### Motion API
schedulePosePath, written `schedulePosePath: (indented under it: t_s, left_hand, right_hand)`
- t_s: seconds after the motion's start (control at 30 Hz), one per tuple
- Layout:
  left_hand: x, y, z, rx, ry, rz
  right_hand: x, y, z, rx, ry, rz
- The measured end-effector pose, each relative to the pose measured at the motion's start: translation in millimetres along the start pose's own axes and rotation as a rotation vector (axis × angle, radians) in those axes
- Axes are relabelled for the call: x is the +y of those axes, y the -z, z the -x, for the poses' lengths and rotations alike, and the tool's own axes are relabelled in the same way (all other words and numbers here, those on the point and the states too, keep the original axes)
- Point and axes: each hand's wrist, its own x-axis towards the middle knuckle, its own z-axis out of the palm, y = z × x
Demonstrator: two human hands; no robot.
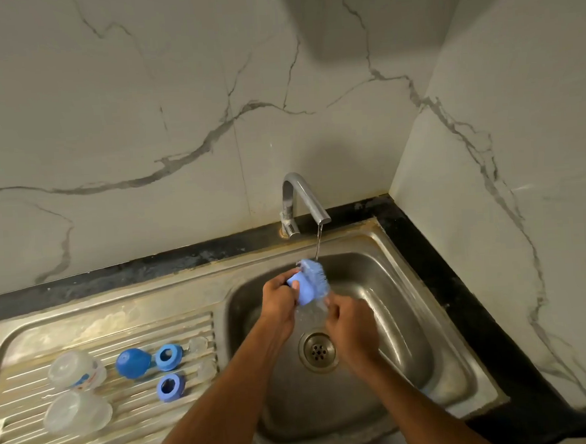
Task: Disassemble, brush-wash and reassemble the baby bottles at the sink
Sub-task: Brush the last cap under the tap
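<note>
Our left hand (pixel 278 300) at ten o'clock, fingers curled, gripping; our right hand (pixel 351 328) at four o'clock, likewise curled; forearms bare.

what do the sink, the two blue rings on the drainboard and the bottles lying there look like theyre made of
Sink: stainless steel by its dull grey sheen and pressed drainboard ridges, with brownish staining along the rim.
Two blue rings: probably moulded plastic, opaque, matte, evenly coloured.
Two bottles: likely clear plastic, translucent and cloudy; glass cannot be ruled out.
</note>
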Motion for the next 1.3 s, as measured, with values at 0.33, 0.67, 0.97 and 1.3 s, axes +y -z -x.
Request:
schedulePosePath:
  t_s: [0.33, 0.67, 0.97, 1.3]
  left_hand:
    - [14.0, 5.0, -3.8, 0.036, 0.073, 0.179]
    - [22.5, 17.0, -4.3, -0.001, 0.15, 0.251]
    - [17.2, 15.6, 4.8, 0.051, 0.226, 0.377]
    - [10.2, 11.9, 2.4, 0.109, 0.275, 0.454]
  right_hand:
    - [-4.1, -1.3, -0.4, 0.003, 0.006, 0.05]
    - [-1.7, -5.5, 9.5, -0.035, 0.125, 0.049]
    - [-1.7, -8.5, 5.3, -0.087, 0.19, 0.029]
    - [7.7, 0.3, 1.9, -0.116, 0.261, 0.048]
